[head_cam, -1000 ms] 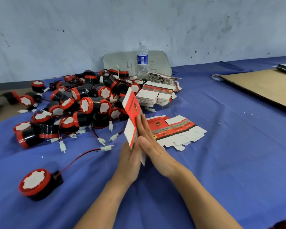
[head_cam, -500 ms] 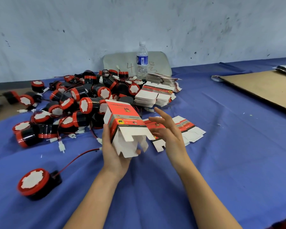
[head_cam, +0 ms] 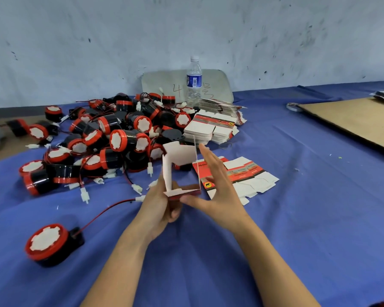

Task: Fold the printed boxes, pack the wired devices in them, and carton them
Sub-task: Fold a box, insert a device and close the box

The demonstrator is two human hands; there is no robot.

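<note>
The blue-covered table (head_cam: 308,229) filled the frame, with a flat cardboard sheet (head_cam: 355,125) at the upper right. A heap of wired devices (head_cam: 120,138) occupied the left centre, and stacks of flat blanks (head_cam: 208,129) stood just right of it, near the upper middle. One loose blank (head_cam: 253,176) lay printed side up right of centre, and a single device (head_cam: 46,242) sat apart at the lower left, its red lead running toward my hands. The printed box (head_cam: 180,156) was at frame centre, raised off the cloth, opened into a square tube with its white interior facing the camera and its far flaps unfolded. My left hand (head_cam: 159,209) gripped it from below, fingers curled round the bottom left corner. My right hand (head_cam: 220,189) was spread, straight fingers flat against the right wall and the thumb touching the lower edge. I judged the step to be forming the box, with nothing packed yet. The next move probably called for tucking the base flaps while the walls were held square, then reaching for a device.
</note>
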